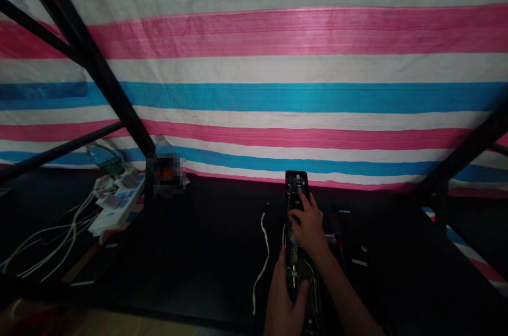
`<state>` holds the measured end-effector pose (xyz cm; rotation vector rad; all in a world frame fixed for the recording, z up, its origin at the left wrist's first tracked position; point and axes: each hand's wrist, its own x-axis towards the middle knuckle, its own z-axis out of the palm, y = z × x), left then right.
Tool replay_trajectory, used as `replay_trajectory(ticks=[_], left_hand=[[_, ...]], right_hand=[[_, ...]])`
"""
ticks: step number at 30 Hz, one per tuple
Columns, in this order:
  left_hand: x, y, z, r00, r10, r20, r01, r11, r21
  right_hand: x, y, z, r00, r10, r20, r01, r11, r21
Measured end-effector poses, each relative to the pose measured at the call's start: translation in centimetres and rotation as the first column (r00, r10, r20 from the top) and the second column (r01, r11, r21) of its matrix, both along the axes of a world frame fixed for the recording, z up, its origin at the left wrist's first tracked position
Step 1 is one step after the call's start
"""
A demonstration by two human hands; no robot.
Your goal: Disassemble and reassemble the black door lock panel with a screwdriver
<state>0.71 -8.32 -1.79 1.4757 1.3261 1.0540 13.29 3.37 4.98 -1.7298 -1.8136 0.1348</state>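
A long, narrow black electronic device (296, 267) lies lengthwise on the black table (198, 283), opened so that its circuit board and wiring show. My right hand (308, 226) is on its upper half, with the fingers curled over the inner parts. My left hand (282, 296) grips the lower end from the near side. The hands hide part of the board. A thin white cable (262, 256) lies just left of the device, apart from both hands.
Small tools and white pieces (349, 235) lie right of the device. At the left are a white power strip (119, 196) with tangled white cables and a plastic bottle (105, 159). Black metal frame bars (85, 55) cross in front of a striped tarp (301, 98).
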Motion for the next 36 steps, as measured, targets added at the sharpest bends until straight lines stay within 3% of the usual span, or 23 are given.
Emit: replay_trajectory(ticks=[10,18,36], left_hand=[[0.11,-0.05,0.9,1.0,0.004,-0.005,-0.004,1.0,-0.001],[-0.08,-0.12,0.88,1.0,-0.006,-0.005,0.006,1.0,0.005],[0.02,-0.09,0.96,1.0,0.017,0.021,-0.017,1.0,0.0]], right_hand=[[0.38,0.27,0.11,0.999,0.006,-0.052,-0.009,0.998,-0.059],[0.42,0.26,0.45,0.999,0.036,-0.02,-0.038,0.997,-0.065],[0.57,0.8,-0.1,0.992,-0.034,-0.123,0.021,0.994,-0.111]])
